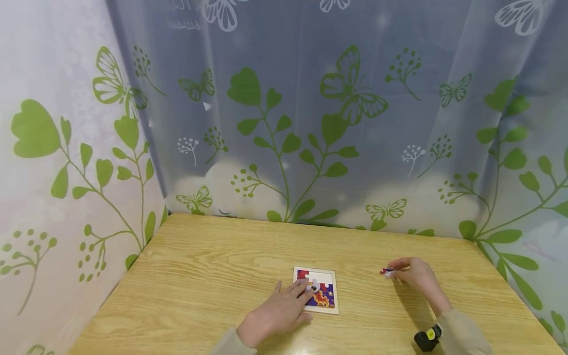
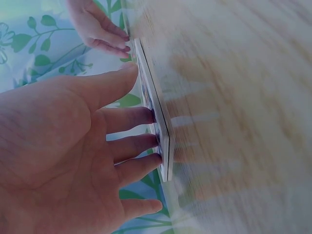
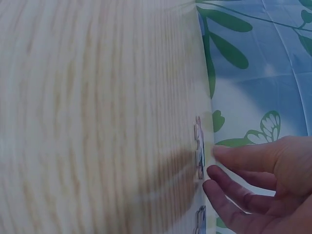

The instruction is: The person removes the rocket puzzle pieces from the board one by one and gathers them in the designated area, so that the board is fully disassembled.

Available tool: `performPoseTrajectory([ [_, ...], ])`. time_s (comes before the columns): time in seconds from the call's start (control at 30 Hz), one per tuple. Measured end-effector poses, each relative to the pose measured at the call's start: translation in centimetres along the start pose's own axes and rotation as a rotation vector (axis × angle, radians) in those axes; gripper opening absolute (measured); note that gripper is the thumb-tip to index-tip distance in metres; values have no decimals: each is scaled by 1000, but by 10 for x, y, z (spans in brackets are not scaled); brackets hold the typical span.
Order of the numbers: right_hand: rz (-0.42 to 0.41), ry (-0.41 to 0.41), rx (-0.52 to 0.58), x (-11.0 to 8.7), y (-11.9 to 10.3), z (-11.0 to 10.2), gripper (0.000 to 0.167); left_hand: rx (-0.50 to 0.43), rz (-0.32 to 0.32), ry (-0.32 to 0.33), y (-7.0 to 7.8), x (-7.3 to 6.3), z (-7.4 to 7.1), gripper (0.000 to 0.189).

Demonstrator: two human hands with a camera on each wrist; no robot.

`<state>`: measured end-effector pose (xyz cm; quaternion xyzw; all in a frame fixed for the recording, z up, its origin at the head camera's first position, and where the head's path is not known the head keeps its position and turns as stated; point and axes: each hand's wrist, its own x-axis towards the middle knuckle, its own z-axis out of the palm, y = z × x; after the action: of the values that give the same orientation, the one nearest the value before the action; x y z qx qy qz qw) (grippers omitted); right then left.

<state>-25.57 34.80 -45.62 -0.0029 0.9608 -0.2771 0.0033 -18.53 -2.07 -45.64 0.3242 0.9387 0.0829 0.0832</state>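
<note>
Nearest the camera, the left hand (image 1: 282, 309) lies over the left part of a square puzzle board (image 1: 336, 294), its fingers extended and spread, clamped on nothing; this flat contact probably serves to steady the board against sliding. The board rests flat on the worktop (image 1: 239, 261), in front of the person, and in the left wrist view shows as a thin slab with a dark seam along its edge. Within its pale, wood-like rim, interlocking pieces carry a print of red, purple and flame-orange with small stars; an unfilled white area with a knobbed outline occupies the upper right. Farther right, well apart from the board, the right hand (image 1: 417, 277) is poised at loose puzzle pieces (image 1: 387, 274), thin and lobed at the edges, presumably set aside to leave the board unobstructed. Its thumb and fingers stand slightly apart; whether the tips touch a piece cannot be told. A small black device (image 1: 424, 342) with a yellow patch sits at the right wrist, beside a pale sleeve (image 1: 463, 333). Smooth, lightly reflective wood grain covers the worktop; beyond hangs a creased curtain (image 1: 284, 59), printed with green leaves and butterflies
</note>
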Motion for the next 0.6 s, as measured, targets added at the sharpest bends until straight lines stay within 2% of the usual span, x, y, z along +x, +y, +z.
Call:
performPoseTrajectory([
  [0.3,-53,96,58,-6,-16,5,27,-18,-1,-4,0,-1,-1,60],
  [0.6,-48,94,223,-8,-44,26,27,-37,8,19,-3,-1,0,59],
])
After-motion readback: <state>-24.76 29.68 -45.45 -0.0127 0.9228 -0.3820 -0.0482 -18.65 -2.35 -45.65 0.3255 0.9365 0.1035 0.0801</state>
